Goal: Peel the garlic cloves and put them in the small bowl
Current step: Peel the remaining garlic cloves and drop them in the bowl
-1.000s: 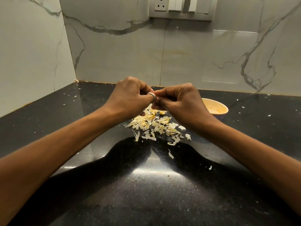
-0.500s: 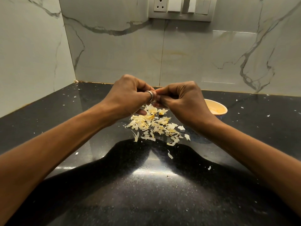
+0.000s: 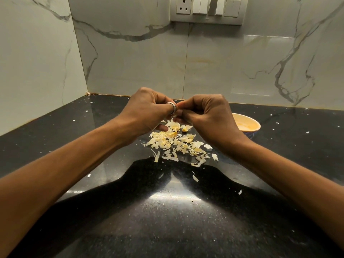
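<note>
My left hand (image 3: 147,110), with a ring on one finger, and my right hand (image 3: 206,116) meet fingertip to fingertip above the black counter (image 3: 167,211). Both have curled fingers pinching something small between them; the thing itself is hidden by the fingers. Directly beneath lies a pile of pale garlic skins (image 3: 178,144). The small yellow bowl (image 3: 247,123) stands just right of my right hand, partly covered by its wrist; what it holds is not visible.
Marble-look walls close the counter at the back and on the left, forming a corner (image 3: 87,93). A switch panel (image 3: 206,10) is mounted high on the back wall. Small white skin flakes are scattered over the counter, including one at the front right (image 3: 240,192).
Both hands have stayed together over the skin pile, lifting slightly while the fingers work at the pinched thing. Pile and bowl are unchanged.
</note>
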Demonstrator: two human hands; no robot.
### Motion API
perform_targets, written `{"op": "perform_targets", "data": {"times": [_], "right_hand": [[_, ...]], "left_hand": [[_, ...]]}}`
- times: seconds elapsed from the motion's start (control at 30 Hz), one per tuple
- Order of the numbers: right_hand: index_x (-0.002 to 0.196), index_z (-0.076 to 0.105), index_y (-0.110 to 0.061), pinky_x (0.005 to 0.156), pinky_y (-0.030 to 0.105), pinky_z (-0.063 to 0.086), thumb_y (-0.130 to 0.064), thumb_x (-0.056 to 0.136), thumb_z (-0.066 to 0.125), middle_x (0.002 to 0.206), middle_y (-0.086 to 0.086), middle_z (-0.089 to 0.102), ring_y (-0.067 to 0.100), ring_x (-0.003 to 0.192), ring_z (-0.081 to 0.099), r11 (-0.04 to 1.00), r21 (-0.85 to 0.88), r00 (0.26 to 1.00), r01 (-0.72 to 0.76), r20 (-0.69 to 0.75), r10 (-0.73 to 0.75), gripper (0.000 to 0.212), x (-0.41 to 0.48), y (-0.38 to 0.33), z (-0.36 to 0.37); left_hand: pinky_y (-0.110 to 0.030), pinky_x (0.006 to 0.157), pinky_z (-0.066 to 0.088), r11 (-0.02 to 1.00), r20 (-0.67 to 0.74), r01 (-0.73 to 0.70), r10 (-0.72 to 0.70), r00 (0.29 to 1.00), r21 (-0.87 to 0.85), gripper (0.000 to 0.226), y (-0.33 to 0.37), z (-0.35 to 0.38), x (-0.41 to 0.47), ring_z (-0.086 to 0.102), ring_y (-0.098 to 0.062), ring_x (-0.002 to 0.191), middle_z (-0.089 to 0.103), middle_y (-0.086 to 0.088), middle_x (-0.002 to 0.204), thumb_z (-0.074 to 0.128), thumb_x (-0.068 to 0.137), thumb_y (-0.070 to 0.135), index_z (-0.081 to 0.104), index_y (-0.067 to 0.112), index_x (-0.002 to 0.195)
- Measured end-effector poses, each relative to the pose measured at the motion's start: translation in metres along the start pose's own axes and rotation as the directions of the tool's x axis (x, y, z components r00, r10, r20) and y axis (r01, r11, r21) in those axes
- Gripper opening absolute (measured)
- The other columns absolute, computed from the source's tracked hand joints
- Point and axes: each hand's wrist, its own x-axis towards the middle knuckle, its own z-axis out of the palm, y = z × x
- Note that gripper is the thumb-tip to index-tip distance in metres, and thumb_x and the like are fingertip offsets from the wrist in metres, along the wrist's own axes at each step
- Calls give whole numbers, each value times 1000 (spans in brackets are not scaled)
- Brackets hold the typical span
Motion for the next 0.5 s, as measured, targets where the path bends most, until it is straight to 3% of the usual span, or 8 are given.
{"op": "perform_targets", "data": {"times": [0.1,0.23,0.5], "right_hand": [[101,73,-1,79,35,63,1,88,71,97,12,76,18,87,76,996,72,999,-52,8,51,13,0,0,1],[105,69,2,82,36,62,5,89,68,100,17,74,22,90,76,965,217,989,-144,41,139,16,1,-1,-3],[107,65,3,80,30,62,5,90,65,98,21,73,25,89,76,906,368,977,-208,31,211,17,3,-6,-9]], "left_hand": [[-42,65,64,1000,-10,9,-9,1000,-12,16,0,-1,0,72,-35,90,74,-17,93,64,94,13,76,6,89],[-27,57,60,999,-35,17,-18,999,-32,17,3,-1,1,68,-23,81,72,-21,93,63,95,11,75,3,86],[-20,53,54,997,-84,63,-66,994,-37,23,4,-8,3,63,-17,78,69,-19,91,59,97,14,72,-3,90]]}}
